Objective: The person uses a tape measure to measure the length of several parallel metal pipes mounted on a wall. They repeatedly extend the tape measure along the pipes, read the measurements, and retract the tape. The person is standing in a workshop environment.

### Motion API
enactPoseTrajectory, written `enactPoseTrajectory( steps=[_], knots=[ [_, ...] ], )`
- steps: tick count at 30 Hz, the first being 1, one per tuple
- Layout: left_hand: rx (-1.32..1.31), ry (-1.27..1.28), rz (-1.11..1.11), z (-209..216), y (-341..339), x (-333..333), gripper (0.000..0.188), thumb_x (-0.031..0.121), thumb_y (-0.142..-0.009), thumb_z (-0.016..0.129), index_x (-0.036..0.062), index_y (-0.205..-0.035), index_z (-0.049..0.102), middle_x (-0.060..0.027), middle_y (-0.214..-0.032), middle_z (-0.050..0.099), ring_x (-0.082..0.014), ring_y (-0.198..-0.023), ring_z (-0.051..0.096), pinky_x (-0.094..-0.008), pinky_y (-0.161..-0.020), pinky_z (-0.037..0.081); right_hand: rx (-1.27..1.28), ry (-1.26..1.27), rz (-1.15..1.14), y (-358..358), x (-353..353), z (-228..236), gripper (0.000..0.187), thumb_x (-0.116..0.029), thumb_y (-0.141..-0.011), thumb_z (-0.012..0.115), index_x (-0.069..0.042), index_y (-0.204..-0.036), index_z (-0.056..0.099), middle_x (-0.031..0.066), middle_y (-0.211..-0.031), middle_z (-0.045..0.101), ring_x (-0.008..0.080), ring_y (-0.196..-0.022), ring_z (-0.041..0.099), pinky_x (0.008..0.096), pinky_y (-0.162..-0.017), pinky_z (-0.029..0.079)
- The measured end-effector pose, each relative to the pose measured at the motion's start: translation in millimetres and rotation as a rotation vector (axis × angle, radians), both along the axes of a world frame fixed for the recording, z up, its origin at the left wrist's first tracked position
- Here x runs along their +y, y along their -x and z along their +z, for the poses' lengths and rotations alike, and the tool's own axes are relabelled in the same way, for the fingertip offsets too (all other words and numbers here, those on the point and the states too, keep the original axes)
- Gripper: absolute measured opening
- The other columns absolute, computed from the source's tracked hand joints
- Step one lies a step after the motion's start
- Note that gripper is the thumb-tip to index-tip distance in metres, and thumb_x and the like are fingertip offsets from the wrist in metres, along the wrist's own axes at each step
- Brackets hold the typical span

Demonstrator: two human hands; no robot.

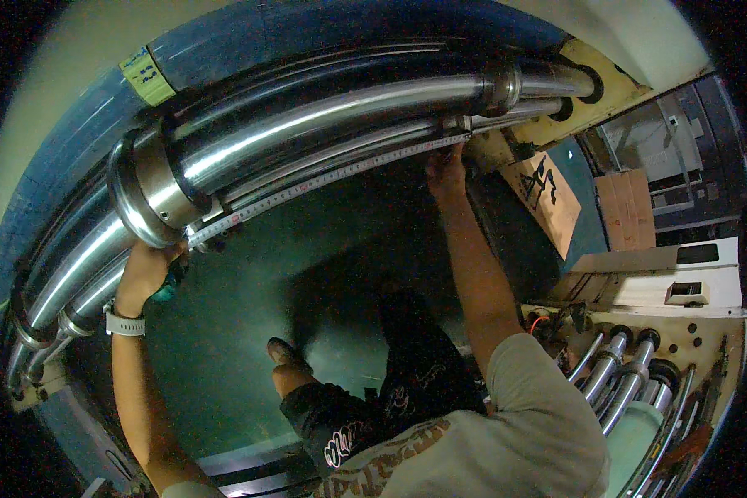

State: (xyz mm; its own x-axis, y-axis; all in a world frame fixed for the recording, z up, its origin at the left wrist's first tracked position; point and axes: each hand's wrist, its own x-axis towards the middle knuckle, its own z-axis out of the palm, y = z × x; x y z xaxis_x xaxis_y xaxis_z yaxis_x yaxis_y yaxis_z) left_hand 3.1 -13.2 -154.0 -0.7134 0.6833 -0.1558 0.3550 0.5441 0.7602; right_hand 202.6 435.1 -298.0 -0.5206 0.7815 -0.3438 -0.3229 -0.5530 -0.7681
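A pale measuring tape (332,178) is stretched along the underside of a thick, shiny metal roller (332,112). My left hand (151,272) is closed around the tape measure's case at the left, beneath a wide metal collar (159,187); a teal patch of the case shows by the palm. At the tape's other end, my right hand (448,171) pinches the blade beside a small bracket on a thinner rod. The right fingertips are partly lost in shadow. The tape runs nearly straight between both hands, close to the thinner rods.
Behind the roller is a curved blue machine panel (249,41) with a yellow label (148,76). A yellowish end plate (614,70) holds the rods at right. Cardboard (627,212) and a wooden board (548,199) stand beyond. More metal rods (614,373) lie at lower right.
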Motion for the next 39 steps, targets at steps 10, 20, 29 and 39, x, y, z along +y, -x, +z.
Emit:
enactPoseTrajectory(
  steps=[10, 20, 29, 39],
  knots=[
    [0.033, 0.020, -0.036, 3, 0, 1, 0.014, 0.011, -0.080, 0.056, -0.0009, -0.086, 0.053, -0.0072, -0.071, 0.057, -0.0143, -0.063, 0.052, -0.0288, -0.059, 0.042, -0.115, -0.480, -0.039, -2, 11, -33, 0.033, -0.048, -0.083, 0.044, -0.016, -0.094, 0.047, -0.0018, -0.065, 0.042, 0.0107, -0.051, 0.041, 0.0228, -0.038, 0.034],
    [-0.028, 0.004, 0.042, -8, 4, -7, 0.014, 0.011, -0.080, 0.056, -0.0012, -0.086, 0.054, -0.0066, -0.071, 0.056, -0.0142, -0.063, 0.052, -0.0278, -0.058, 0.042, -0.080, 0.097, -0.183, -8, -41, 76, 0.024, -0.036, -0.086, 0.046, -0.013, -0.091, 0.050, -0.0022, -0.066, 0.044, 0.0092, -0.055, 0.042, 0.0227, -0.047, 0.034],
    [-0.067, -0.032, -0.008, -10, 3, 3, 0.014, 0.011, -0.079, 0.057, -0.0009, -0.087, 0.054, -0.0061, -0.070, 0.056, -0.0148, -0.063, 0.052, -0.0280, -0.059, 0.042, 0.355, -0.293, -0.047, -33, 76, 10, 0.018, -0.028, -0.085, 0.048, -0.013, -0.094, 0.050, 0.0015, -0.081, 0.054, 0.0081, -0.058, 0.047, 0.0222, -0.045, 0.037],
    [-0.003, 0.216, -0.065, -11, 16, -5, 0.020, 0.018, -0.077, 0.058, 0.0042, -0.092, 0.059, -0.0132, -0.080, 0.061, -0.0206, -0.075, 0.058, -0.0332, -0.071, 0.044, -0.008, -0.530, 0.069, -25, 53, 27, 0.033, -0.029, -0.084, 0.049, -0.007, -0.109, 0.045, 0.0077, -0.096, 0.053, 0.0152, -0.073, 0.050, 0.0272, -0.057, 0.042]
  ],
)
